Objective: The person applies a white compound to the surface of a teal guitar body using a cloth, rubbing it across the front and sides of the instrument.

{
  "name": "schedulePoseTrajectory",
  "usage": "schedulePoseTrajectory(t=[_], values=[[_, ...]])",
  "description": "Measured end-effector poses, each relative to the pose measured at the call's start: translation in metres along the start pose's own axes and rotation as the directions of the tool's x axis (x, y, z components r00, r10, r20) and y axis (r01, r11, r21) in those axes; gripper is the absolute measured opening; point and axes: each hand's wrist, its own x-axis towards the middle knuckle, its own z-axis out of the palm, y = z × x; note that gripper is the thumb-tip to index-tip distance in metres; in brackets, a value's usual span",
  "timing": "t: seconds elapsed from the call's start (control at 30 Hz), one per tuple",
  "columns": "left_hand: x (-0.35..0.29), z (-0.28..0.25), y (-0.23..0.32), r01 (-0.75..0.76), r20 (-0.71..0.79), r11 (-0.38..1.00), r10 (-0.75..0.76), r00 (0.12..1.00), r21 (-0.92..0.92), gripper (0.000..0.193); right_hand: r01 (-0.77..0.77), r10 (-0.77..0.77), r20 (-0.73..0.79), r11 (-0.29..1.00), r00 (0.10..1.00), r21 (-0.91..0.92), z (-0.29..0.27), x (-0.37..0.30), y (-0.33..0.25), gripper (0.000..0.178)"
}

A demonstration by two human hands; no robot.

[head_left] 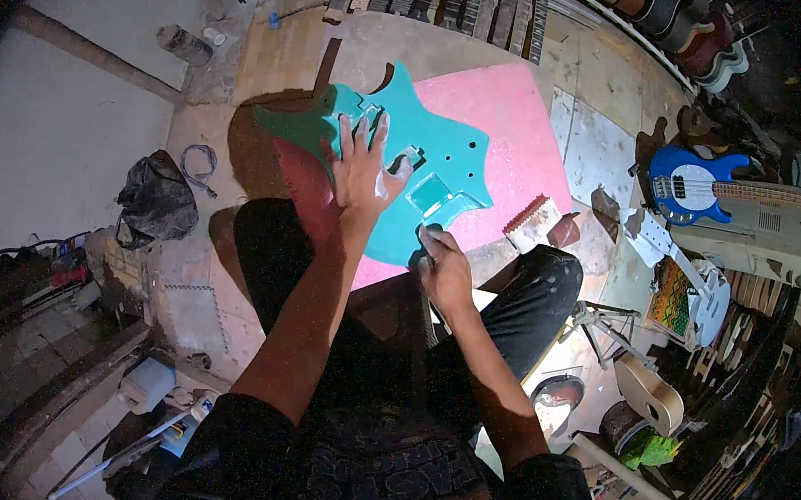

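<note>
Teal guitar body [426, 181] lies on my pink mat [516, 127], overhanging its near edge; my left hand [362, 172] presses it, fingers spread, while my right hand [442, 268] pinches that unsupported lower edge, so I judge hard rubbing could pivot it.

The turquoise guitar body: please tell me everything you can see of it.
The turquoise guitar body lies flat on a pink sheet, with no neck or strings. Its glossy painted face shows cut-out cavities and small drilled holes. The left hand presses flat on its middle; the right hand touches its near edge, fingers closed on something unclear.
</note>
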Motion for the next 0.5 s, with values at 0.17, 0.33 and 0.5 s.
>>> schedulePoseTrajectory(t=[0.17,0.33,0.5], values=[[-0.002,0.0,-0.002,0.009,-0.003,1.0,-0.009,1.0,0.005,0.079,0.065,-0.064,0.009,0.979,0.998,-0.191,-0.005,-0.033,-0.001,0.044],[0.0,0.004,-0.001,-0.042,-0.035,0.999,0.043,0.998,0.027,0.079,-0.082,0.077,-0.034,0.979,0.996,-0.184,0.015,-0.019,-0.004,0.037],[-0.001,-0.001,-0.001,-0.011,0.002,0.997,0.011,1.0,0.078,0.079,0.075,-0.094,-0.058,0.96,0.994,-0.269,0.012,-0.046,-0.001,0.04]])
